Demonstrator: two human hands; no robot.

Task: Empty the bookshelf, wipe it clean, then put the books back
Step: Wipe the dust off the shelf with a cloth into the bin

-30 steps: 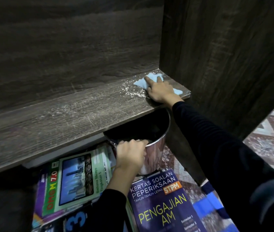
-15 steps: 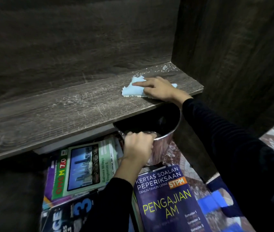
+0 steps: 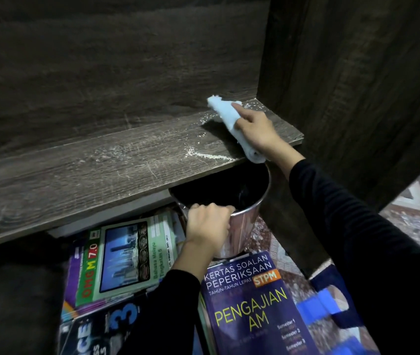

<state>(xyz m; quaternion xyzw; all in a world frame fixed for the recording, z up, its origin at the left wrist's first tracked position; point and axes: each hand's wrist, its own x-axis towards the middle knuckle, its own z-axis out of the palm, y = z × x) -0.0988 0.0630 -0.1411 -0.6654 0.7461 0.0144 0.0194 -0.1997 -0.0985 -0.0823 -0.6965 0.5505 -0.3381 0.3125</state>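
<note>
1. Moved since half a second ago: cloth [image 3: 225, 111], then lying left of the fingers mid-board, now runs from the back corner to the front edge, its lower end overhanging the bucket [image 3: 244, 224].
2. Bookshelf, dark wood grain: shelf board [image 3: 75, 180] bare of books, scratched; back panel [image 3: 101, 73] behind it; side panel [image 3: 357, 98] at its right end.
3. Books, on the floor below the board: green "Bahasa Melayu Tingkatan 5" book [image 3: 124, 257] lying on others; purple "Pengajian AM" STPM book [image 3: 249, 303] just beside it, under the bucket.
4. Bucket, shiny metal, dark inside: held tilted under the board's front edge, at its right end.
5. Right hand [image 3: 257, 131], black sleeve: fingers laid nearly straight along the cloth, pressing it onto the board.
6. Left hand [image 3: 207, 224], black sleeve: fingers curled over the bucket's near rim, gripping it.
7. Cloth, pale blue, crumpled.
8. White dust [image 3: 211, 156]: a streak along the front edge left of the cloth; more specks in the back corner.
</note>
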